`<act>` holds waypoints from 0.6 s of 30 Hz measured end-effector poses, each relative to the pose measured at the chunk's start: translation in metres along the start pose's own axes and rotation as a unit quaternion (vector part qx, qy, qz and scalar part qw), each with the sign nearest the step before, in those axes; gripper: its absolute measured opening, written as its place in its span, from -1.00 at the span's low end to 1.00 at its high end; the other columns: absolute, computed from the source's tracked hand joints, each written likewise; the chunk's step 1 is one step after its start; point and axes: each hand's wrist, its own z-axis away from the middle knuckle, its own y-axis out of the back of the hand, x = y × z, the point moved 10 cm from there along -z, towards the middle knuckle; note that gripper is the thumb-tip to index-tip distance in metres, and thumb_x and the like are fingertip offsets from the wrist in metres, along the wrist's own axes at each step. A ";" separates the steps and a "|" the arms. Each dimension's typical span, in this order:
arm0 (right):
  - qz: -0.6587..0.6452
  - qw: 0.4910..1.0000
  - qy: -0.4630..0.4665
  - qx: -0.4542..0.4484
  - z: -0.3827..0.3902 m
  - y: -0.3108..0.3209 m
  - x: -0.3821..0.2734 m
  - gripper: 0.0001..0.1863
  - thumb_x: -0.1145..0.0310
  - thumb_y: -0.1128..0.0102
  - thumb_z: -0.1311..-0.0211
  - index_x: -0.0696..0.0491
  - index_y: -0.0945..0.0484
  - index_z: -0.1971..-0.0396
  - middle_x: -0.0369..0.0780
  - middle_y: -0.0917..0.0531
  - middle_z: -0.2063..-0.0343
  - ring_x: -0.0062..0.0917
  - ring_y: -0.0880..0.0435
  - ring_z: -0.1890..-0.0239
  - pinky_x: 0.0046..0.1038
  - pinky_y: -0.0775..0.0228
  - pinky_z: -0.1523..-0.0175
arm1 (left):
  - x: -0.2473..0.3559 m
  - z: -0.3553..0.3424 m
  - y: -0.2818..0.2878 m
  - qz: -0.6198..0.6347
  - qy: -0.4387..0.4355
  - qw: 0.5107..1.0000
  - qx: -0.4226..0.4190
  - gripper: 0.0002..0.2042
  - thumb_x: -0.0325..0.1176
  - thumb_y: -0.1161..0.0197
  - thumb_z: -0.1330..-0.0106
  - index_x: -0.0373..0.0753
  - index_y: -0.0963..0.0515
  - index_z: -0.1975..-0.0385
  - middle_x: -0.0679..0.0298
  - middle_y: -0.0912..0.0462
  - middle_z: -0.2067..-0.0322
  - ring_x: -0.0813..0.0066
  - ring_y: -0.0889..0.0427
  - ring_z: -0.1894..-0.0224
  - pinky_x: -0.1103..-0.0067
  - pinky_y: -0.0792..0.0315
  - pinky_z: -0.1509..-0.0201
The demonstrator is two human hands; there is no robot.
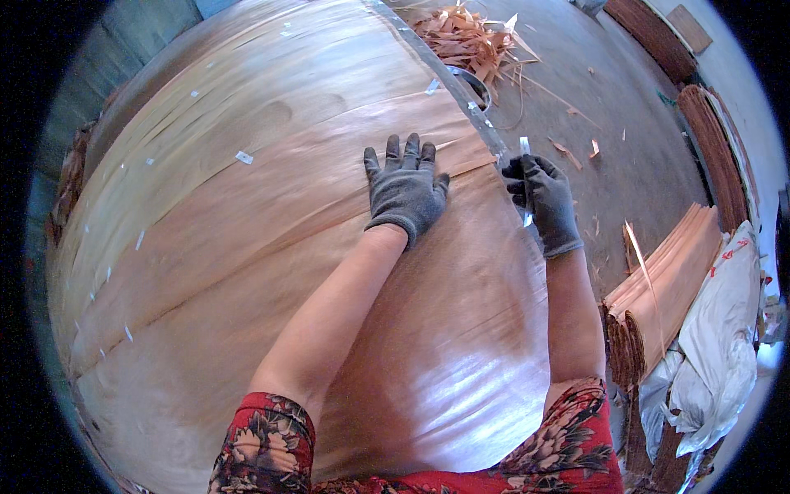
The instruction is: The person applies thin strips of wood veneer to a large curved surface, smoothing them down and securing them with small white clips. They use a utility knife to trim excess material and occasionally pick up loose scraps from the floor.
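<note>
A large sheet of pale wood veneer (271,313), creased and joined along seams, covers the surface before me, with small white tape pieces (243,157) stuck on it. My gloved left hand (406,191) lies on the veneer with its fingers spread, just short of its right edge. Beside that edge my gloved right hand (541,202) is closed on a narrow white strip (524,144), whose ends show above and below the fingers; whether it is tape or a tool I cannot tell.
Veneer scraps (465,45) lie on the grey floor (617,156) beyond the right edge, near a round rim (481,90). Folded veneer bundles (666,272) and dark stacks (708,148) line the right side, with crumpled pale sheeting (712,337). A greenish wall (111,74) runs along the left.
</note>
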 end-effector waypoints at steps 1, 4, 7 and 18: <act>0.038 0.999 0.013 0.001 -0.006 -0.001 0.000 -0.79 0.32 -0.01 -0.24 0.13 -0.55 0.32 -0.24 -0.61 0.52 -0.66 -0.54 0.60 -0.66 -0.33 0.53 | -0.001 0.000 -0.002 -0.002 0.000 1.000 -0.002 -0.48 -0.04 0.13 -0.27 -0.08 -0.21 -0.22 0.24 -0.09 -0.29 0.14 0.01 -0.34 0.00 0.31 -0.31; 0.168 0.981 0.085 -0.041 -0.017 -0.022 -0.014 -0.83 0.41 -0.08 -0.14 0.14 -0.55 0.31 -0.27 -0.58 0.55 -0.66 -0.52 0.58 -0.61 -0.33 0.49 | -0.005 0.000 -0.002 0.018 0.001 1.000 0.016 -0.48 -0.06 0.11 -0.26 -0.12 -0.24 -0.20 0.23 -0.12 -0.28 0.15 0.00 -0.34 0.01 0.35 -0.31; 0.356 0.902 0.233 -0.068 -0.027 -0.037 -0.027 -0.80 0.40 -0.18 0.00 0.13 -0.54 0.33 -0.16 -0.62 0.51 -0.43 -0.59 0.48 -0.46 -0.39 0.32 | -0.002 0.000 -0.001 0.031 -0.003 0.999 0.040 -0.50 -0.07 0.09 -0.25 -0.11 -0.27 -0.18 0.22 -0.15 -0.27 0.15 -0.01 -0.34 0.00 0.36 -0.31; 0.288 0.956 0.015 -0.046 -0.035 -0.043 -0.010 -0.77 0.27 -0.13 -0.14 0.15 -0.53 0.51 -0.21 -0.55 0.70 -0.50 -0.50 0.73 -0.47 -0.30 0.60 | -0.001 0.003 0.006 0.008 0.009 1.000 0.025 -0.57 -0.02 0.09 -0.26 0.16 -0.33 -0.14 0.24 -0.17 -0.26 0.14 -0.06 -0.32 -0.03 0.27 -0.29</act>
